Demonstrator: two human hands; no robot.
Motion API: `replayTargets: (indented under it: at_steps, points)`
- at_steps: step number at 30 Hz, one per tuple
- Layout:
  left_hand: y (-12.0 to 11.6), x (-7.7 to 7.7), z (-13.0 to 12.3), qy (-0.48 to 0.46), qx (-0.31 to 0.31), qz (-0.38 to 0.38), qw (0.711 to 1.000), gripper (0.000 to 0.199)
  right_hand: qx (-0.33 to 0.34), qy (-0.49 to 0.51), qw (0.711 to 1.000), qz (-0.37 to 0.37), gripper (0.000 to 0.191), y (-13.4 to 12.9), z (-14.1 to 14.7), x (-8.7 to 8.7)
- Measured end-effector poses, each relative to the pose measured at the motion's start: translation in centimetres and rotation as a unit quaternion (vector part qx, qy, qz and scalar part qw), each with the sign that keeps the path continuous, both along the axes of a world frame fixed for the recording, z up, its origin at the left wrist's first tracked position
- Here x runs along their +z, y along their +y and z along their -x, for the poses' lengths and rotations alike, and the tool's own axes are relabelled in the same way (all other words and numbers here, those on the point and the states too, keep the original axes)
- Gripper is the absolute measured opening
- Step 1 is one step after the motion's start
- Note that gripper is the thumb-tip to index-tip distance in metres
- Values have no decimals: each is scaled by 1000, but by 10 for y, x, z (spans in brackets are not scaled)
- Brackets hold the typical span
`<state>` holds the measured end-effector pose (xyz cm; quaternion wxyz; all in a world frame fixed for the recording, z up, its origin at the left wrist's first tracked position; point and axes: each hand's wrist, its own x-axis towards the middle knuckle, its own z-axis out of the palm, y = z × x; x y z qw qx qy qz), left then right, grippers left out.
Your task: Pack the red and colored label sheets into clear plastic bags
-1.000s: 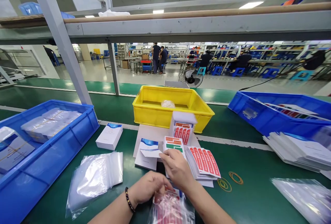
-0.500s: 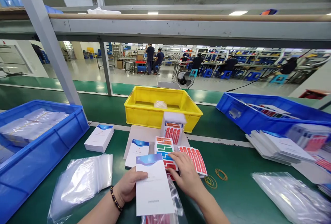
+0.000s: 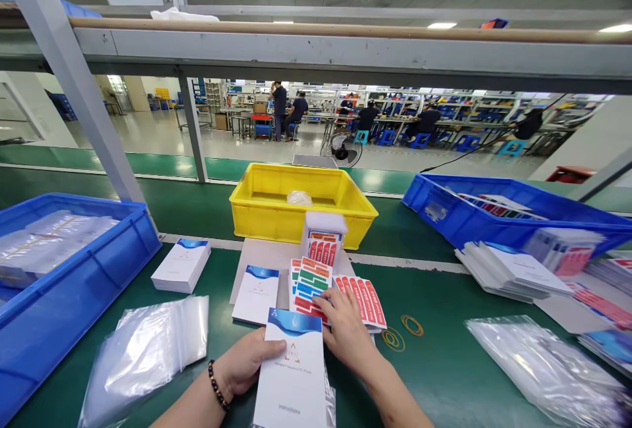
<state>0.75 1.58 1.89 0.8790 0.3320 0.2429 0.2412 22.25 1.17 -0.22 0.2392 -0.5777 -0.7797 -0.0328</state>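
A white booklet with a blue top is pinched in my left hand, thumb on its face. My right hand has its fingers on a sheet of coloured labels, which lies tilted on its stack. Just right of that is a fanned pile of red-striped labels. More booklets lie left of the label sheets. Behind them stands a stack of red label cards. Part of a clear bag shows under the held booklet.
A yellow bin stands behind the stacks, with blue bins at left and right. Clear bags lie left and right. A booklet pile and rubber bands rest on the green surface. People work far behind.
The top coloured label sheet has tilted and shifted under my right fingers. The booklet in my left hand has moved lower and turned slightly. The view has shifted a little to the right.
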Motion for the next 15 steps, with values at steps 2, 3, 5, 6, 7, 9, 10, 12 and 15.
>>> replayTargets:
  at_steps: [2,3,5,6,7,9,10,12,15]
  points:
    - [0,-1,0,4,-2,1,1000,41,5,6,1000,6,27,-1,0,1]
    - [0,-1,0,8,-2,4,1000,41,10,11,1000,9,25,-1,-1,2]
    - [0,-2,0,12,7,13,1000,41,23,28,999,3,18,-1,-3,4]
    - [0,-2,0,11,11,21,1000,41,25,41,999,-12,17,0,-5,4]
    - [0,-3,0,9,14,29,999,42,24,59,997,-37,18,0,-6,5]
    - [0,-4,0,10,19,48,999,43,13,107,988,-111,21,0,-9,9]
    - [1,-5,0,16,25,58,998,42,9,132,980,-151,20,0,-9,11]
    - [2,-7,-3,24,46,75,996,38,22,171,963,-207,21,-5,-7,20]
    - [5,-8,-8,-34,74,109,991,43,112,170,958,-203,26,-18,6,37]
